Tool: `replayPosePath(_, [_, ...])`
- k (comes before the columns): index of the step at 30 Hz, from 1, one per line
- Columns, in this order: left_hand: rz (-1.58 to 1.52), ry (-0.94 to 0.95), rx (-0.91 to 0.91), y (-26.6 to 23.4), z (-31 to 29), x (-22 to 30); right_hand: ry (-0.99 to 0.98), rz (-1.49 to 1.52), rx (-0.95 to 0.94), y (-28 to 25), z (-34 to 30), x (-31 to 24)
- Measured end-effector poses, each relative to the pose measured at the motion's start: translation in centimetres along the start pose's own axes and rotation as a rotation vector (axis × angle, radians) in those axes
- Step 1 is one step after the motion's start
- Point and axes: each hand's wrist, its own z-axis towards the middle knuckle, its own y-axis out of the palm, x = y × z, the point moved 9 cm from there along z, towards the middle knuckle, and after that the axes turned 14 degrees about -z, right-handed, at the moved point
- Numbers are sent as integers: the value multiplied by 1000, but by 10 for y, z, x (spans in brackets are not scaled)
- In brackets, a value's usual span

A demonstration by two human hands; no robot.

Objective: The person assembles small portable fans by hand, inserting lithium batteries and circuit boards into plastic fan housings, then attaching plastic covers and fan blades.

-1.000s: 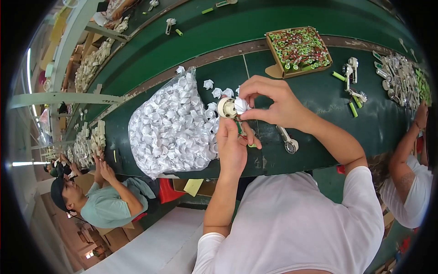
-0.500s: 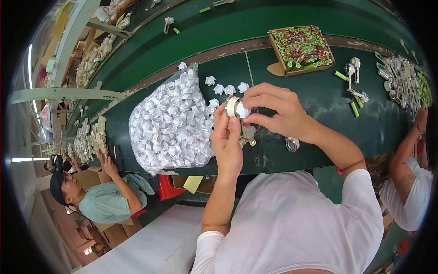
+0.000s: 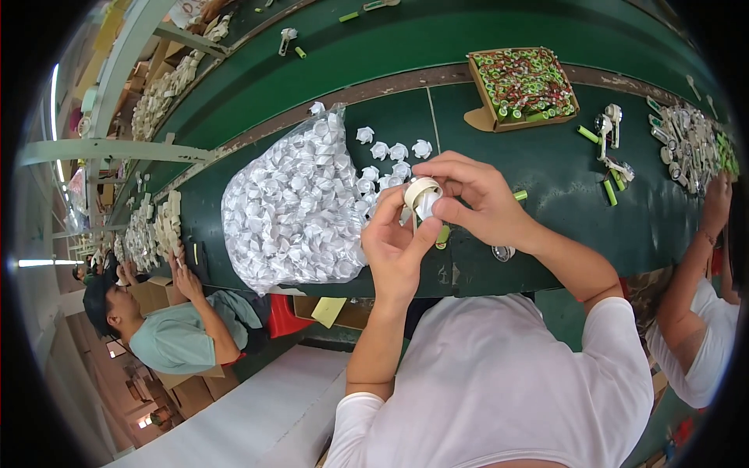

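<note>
Green bench (image 3: pixel 550 175); your left hand (image 3: pixel 392 256) grips cream ring (image 3: pixel 422 185), right hand (image 3: pixel 490 204) pinches white insert (image 3: pixel 426 205): likely fitting; next probably wants straight push.

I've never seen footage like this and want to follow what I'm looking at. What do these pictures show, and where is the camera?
There is no machine here: these are a person's bare hands. The view comes from one of two fisheye cameras worn on the head, looking down, so straight edges bend.

The left hand holds a cream round part. A white piece sits in its opening, with the right hand against it.

On the dark green bench lie a clear bag of white pieces, a cardboard box of green cylinders with reddish wires, and, farther right, a pile of silvery and cream parts. A co-worker sits at left.
</note>
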Motion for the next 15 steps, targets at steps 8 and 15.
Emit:
replayPosePath(8, [120, 82, 54, -2, -20, 4, -64, 41, -51, 11, -15, 6])
replayPosePath(15, [686, 356, 231, -18, 1, -3, 234, -201, 237, -35, 20, 56])
